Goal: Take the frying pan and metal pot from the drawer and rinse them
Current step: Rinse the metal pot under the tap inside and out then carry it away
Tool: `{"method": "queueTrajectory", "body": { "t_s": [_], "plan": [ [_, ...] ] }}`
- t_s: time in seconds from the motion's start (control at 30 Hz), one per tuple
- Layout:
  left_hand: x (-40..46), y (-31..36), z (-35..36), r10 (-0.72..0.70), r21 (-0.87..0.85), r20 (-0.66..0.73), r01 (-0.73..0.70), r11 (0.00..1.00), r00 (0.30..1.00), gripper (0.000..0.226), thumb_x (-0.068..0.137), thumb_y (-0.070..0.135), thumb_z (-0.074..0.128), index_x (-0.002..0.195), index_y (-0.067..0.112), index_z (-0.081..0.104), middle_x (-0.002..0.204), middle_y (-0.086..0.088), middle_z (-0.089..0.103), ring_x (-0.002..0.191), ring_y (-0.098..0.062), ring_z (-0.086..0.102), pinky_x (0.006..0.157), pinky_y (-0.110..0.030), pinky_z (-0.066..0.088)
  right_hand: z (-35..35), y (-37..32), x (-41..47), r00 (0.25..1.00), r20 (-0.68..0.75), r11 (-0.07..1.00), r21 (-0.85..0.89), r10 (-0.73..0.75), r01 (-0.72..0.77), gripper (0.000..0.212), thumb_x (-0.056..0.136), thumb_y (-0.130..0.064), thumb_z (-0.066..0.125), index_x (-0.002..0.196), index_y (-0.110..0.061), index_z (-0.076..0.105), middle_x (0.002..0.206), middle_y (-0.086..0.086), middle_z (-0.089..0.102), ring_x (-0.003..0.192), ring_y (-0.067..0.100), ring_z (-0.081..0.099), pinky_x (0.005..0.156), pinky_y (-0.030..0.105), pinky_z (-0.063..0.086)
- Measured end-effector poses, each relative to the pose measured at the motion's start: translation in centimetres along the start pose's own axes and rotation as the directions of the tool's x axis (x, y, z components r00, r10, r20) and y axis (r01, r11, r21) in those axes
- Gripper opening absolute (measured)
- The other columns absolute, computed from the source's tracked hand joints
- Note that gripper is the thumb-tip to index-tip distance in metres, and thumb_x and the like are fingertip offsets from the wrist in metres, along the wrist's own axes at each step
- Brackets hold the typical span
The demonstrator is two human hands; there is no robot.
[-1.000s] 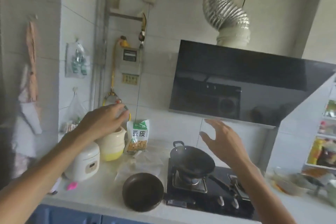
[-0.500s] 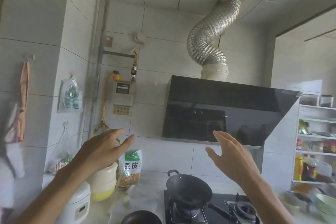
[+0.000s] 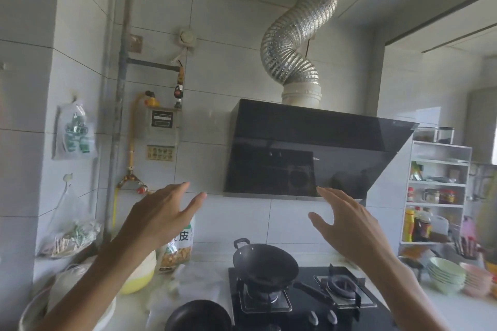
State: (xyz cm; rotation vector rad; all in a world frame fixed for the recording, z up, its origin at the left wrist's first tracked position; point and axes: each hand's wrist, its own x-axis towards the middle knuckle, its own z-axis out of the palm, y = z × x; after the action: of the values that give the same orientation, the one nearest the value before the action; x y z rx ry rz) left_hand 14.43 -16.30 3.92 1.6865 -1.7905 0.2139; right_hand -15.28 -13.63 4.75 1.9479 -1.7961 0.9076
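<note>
A small black frying pan (image 3: 198,316) lies on the white counter at the bottom edge, left of the stove, partly cut off. A black wok (image 3: 265,266) stands on the left burner of the black gas stove (image 3: 304,309). My left hand (image 3: 158,216) is raised in the air above the counter with fingers spread, holding nothing. My right hand (image 3: 347,223) is raised in front of the range hood, fingers straight and apart, also empty. No metal pot and no drawer are in view.
A black range hood (image 3: 309,148) with a foil duct (image 3: 295,40) hangs ahead. A snack bag (image 3: 178,247), a yellow-white jar (image 3: 139,274) and a rice cooker (image 3: 67,293) stand at the left. Stacked bowls (image 3: 446,277) and a shelf of bottles (image 3: 435,191) are at the right.
The camera has tilted upward, so the counter and frying pan slid toward the bottom edge. Both hands stay raised and empty; the left hand's fingers have spread.
</note>
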Motion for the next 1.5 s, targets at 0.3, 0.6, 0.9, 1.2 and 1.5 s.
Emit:
{"method": "queueTrajectory", "body": {
  "t_s": [0.3,0.6,0.9,1.2,1.5],
  "plan": [
    [1.1,7.5,7.4,0.183,-0.196,0.071,-0.166,0.966,0.981,0.061,0.092,0.061,0.017,0.139,0.029,0.04,0.148,0.011,0.04,0.135,-0.013,0.039,0.106,-0.038,0.034,-1.3,7.9,-4.0,0.983,-0.086,0.979,-0.112,0.163,-0.172,0.051,0.088,-0.04,0.054,0.138,-0.033,0.041,0.14,-0.012,0.049,0.127,0.011,0.046,0.104,0.03,0.032],
    [0.5,27.2,15.9,0.445,-0.303,0.159,-0.385,0.872,0.881,0.066,0.09,0.063,0.017,0.141,0.028,0.038,0.151,0.01,0.036,0.139,-0.013,0.033,0.11,-0.041,0.03,-7.1,25.1,-10.7,0.883,-0.197,0.845,-0.263,0.425,-0.466,0.05,0.085,-0.036,0.058,0.134,-0.029,0.047,0.136,-0.004,0.054,0.127,0.02,0.045,0.104,0.036,0.032],
    [-3.8,52.9,25.5,0.663,-0.466,0.138,-0.543,0.699,0.736,0.077,0.08,0.073,0.01,0.14,0.033,0.038,0.147,0.009,0.043,0.131,-0.017,0.045,0.102,-0.041,0.041,-15.0,44.8,-18.2,0.78,-0.302,0.717,-0.31,0.548,-0.624,0.044,0.087,-0.034,0.058,0.13,-0.029,0.05,0.133,-0.005,0.056,0.125,0.02,0.048,0.103,0.035,0.035],
    [-10.3,78.2,33.9,0.829,-0.624,0.161,-0.596,0.506,0.535,0.059,0.088,0.068,0.026,0.135,0.036,0.044,0.14,0.007,0.052,0.126,-0.017,0.05,0.1,-0.038,0.038,-22.3,62.9,-26.6,0.586,-0.363,0.529,-0.252,0.724,-0.81,0.043,0.09,-0.037,0.052,0.132,-0.032,0.047,0.132,-0.01,0.055,0.123,0.014,0.047,0.1,0.03,0.034],
    [-16.7,101.5,45.2,0.923,-0.784,0.092,-0.544,0.298,0.373,0.052,0.091,0.058,0.039,0.135,0.032,0.048,0.135,0.008,0.056,0.124,-0.019,0.052,0.098,-0.037,0.04,-26.2,82.9,-33.1,0.426,-0.42,0.328,-0.288,0.801,-0.9,0.041,0.086,-0.035,0.058,0.126,-0.031,0.053,0.13,-0.008,0.058,0.123,0.017,0.05,0.097,0.036,0.04]
  ]
}}
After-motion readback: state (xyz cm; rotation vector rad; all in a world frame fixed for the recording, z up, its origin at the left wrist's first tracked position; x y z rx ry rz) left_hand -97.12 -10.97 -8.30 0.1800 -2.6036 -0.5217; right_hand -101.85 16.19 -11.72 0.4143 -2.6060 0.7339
